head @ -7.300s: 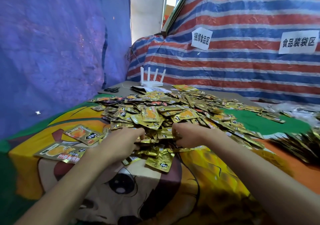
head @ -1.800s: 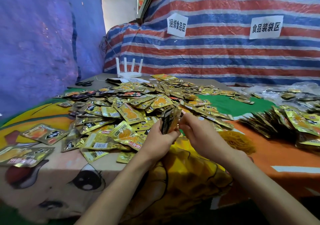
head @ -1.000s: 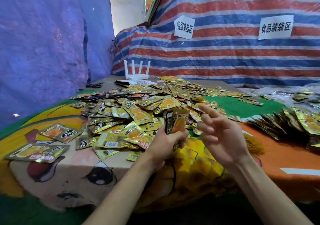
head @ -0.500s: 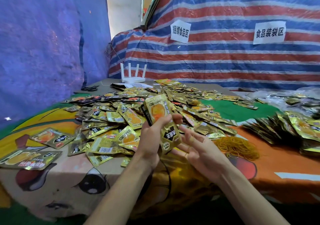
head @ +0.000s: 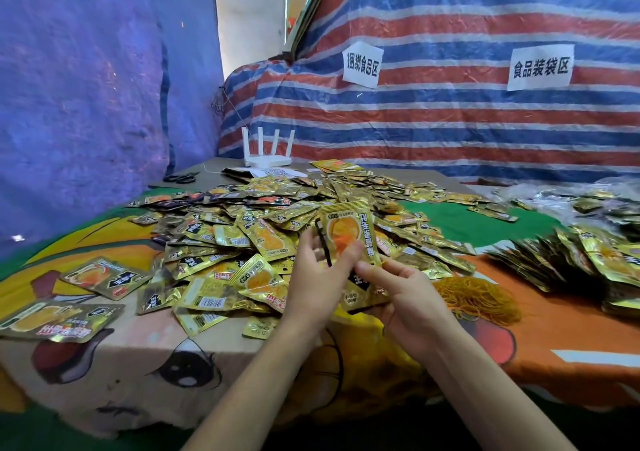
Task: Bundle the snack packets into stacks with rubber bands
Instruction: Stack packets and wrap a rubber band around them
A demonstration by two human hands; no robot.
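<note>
Squaring-up is the step in hand, by the look of it. A stack of packets [head: 346, 232] is held upright above the near edge of the tabletop [head: 467, 223], and no band can be seen around it yet. The stack is gripped by the left hand [head: 317, 277], with the thumb laid across the printed front and the fingers wrapped behind. At the stack's bottom end a lower packet [head: 360, 293] sticks out skewed. It is pinched by the right hand [head: 410, 303], whose index finger is stretched toward the stack's bottom edge. Both hands are occupied, then, and neither is free for a band.

The next move, it is judged, calls for that stray packet to be pushed flush with the rest. The right hand would then have to be freed and sent to the rubber bands [head: 474, 298], heaped just beside it to the right along the near edge. One band must be teased out of a tangled heap, so a snag is likely there. The loose packets [head: 242, 235] are spread over the middle of the tabletop, behind and left of the grip. Finished bundles [head: 571, 256] are piled toward the right edge.
</note>
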